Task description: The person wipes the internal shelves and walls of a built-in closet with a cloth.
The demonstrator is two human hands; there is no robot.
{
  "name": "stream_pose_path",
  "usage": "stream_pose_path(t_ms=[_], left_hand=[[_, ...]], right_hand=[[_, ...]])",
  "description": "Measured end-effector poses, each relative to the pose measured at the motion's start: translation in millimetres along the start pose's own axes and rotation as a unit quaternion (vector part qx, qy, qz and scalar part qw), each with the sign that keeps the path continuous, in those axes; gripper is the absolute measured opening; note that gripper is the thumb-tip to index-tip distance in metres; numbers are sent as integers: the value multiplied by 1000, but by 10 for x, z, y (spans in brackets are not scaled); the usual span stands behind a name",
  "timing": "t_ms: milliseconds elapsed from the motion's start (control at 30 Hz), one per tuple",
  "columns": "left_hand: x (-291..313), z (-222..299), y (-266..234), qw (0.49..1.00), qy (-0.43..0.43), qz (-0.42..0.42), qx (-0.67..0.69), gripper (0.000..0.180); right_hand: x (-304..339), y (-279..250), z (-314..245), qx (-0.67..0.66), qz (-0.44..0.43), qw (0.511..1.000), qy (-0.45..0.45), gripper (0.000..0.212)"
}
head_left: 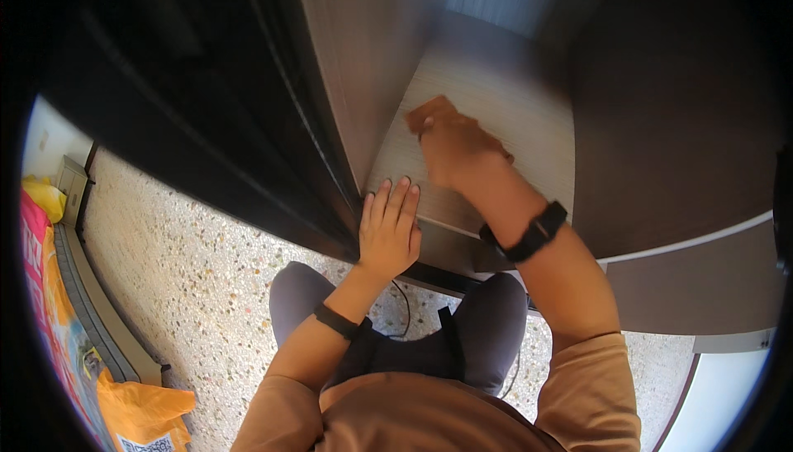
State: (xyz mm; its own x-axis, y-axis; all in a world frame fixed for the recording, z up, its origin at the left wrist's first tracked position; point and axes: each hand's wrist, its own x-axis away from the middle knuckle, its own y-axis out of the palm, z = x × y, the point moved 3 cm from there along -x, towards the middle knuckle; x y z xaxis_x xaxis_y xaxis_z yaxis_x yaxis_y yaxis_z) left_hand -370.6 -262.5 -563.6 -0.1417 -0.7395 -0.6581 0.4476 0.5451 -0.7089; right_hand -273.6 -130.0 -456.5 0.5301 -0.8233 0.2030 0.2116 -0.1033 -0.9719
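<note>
Right arm reaches forward and inward over the shelf (pixel 537 154), elbow bent, band (pixel 529 235) at the wrist. Right hand (pixel 461 150), slightly blurred, is closed over a brown cloth (pixel 431 111), which lies against the shelf surface beyond the knuckles. Left hand (pixel 388 233) grips nothing: palm down, fingers extended and pointing forward, fingertips at the shelf's front edge, beside the cabinet wall (pixel 351 80).

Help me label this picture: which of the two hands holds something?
The right hand: it grips an orange-brown cloth-like piece over the pale shelf. The left hand lies palm down at the shelf's front edge, gripping nothing.
</note>
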Motion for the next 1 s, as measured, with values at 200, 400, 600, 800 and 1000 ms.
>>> stream_pose_path(t_ms=[200, 400, 600, 800, 1000], left_hand=[[121, -169, 601, 980, 44, 169, -93, 56], [98, -251, 810, 957, 101, 238, -129, 43], [79, -240, 693, 944, 128, 267, -144, 31], [-17, -287, 754, 935, 122, 299, -150, 32], [76, -200, 720, 962, 73, 246, -95, 48]], right_hand=[[-1046, -262, 977, -30, -128, 983, 125, 67], [-1892, -88, 1898, 43, -45, 985, 159, 59], [-2405, 51, 1976, 57, 37, 975, 210, 60], [-2392, 4, 1909, 53, 66, 962, 259, 62], [-1816, -247, 1134, 30, -46, 984, 168, 60]])
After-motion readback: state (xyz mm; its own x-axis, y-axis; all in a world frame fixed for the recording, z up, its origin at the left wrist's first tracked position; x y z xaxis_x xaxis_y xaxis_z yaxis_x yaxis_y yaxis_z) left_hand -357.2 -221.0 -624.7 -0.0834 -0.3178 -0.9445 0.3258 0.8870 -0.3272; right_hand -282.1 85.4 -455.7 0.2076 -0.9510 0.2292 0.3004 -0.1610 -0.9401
